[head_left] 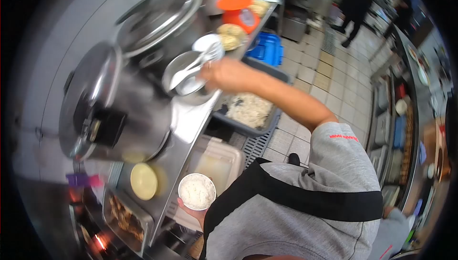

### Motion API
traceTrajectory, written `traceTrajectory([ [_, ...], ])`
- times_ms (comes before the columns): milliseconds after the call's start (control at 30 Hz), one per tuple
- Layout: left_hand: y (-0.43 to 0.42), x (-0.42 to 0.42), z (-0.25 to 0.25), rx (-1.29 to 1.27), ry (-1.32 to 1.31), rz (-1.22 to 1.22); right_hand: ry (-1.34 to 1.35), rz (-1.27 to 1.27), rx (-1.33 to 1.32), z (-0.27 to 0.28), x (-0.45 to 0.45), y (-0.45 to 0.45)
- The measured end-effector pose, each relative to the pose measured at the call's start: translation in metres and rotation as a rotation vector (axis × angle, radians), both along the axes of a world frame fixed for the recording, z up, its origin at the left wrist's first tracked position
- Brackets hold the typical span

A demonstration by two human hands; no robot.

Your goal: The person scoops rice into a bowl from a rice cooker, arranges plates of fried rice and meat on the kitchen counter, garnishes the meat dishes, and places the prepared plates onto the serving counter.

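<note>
My left hand (192, 211) is wrapped round a white bowl of rice (197, 191), held upright low in front of my body. The rice fills the bowl close to its rim. My right hand (223, 75) is stretched over the counter at a metal pot (171, 71) that holds white-looking utensils (202, 61). Its fingers look closed, but blur hides what is in them. A small round metal rim (191, 86) shows right beside the fingertips.
Large lidded metal pots (114, 102) line the wall. A pale yellow bowl (144, 181) and a tray of browned food (125, 217) are at the counter's near end. An orange scale (243, 16) stands farther along. Below is a grey tub (248, 112). People stand at the far right.
</note>
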State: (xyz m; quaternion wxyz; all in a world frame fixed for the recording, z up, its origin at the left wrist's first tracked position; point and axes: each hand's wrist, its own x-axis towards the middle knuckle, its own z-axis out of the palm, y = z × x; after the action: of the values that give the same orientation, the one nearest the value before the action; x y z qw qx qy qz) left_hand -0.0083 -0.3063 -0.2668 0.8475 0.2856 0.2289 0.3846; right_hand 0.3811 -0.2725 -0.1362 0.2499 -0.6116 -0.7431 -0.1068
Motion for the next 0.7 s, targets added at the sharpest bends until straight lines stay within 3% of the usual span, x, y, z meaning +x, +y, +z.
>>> traceTrajectory([
  [100, -0.016, 0.05, -0.009, -0.065, 0.052, -0.084, 0.062, 0.061, -0.13, -0.041, 0.021, -0.115],
  [167, -0.03, 0.087, -0.023, -0.147, 0.121, -0.114, 0.173, -0.152, -0.369, -0.059, 0.04, -0.207],
  [300, -0.086, 0.191, -0.051, -0.264, 0.217, -0.252, 0.407, -0.481, -0.556, -0.11, 0.076, -0.378],
  [400, -0.151, 0.291, -0.043, -0.347, 0.189, -0.443, 0.684, -0.488, -0.509, -0.138, 0.099, -0.475],
  [467, -0.195, 0.352, -0.034, -0.283, 0.164, -0.667, 1.015, -0.499, -0.412, -0.132, 0.109, -0.514],
  [567, -0.256, 0.438, -0.034, -0.265, 0.139, -0.879, 1.473, -0.477, -0.228, -0.112, 0.129, -0.544],
  [700, -0.324, 0.532, -0.018, -0.22, 0.12, -1.12, 1.84, -0.354, 0.063, -0.1, 0.17, -0.574],
])
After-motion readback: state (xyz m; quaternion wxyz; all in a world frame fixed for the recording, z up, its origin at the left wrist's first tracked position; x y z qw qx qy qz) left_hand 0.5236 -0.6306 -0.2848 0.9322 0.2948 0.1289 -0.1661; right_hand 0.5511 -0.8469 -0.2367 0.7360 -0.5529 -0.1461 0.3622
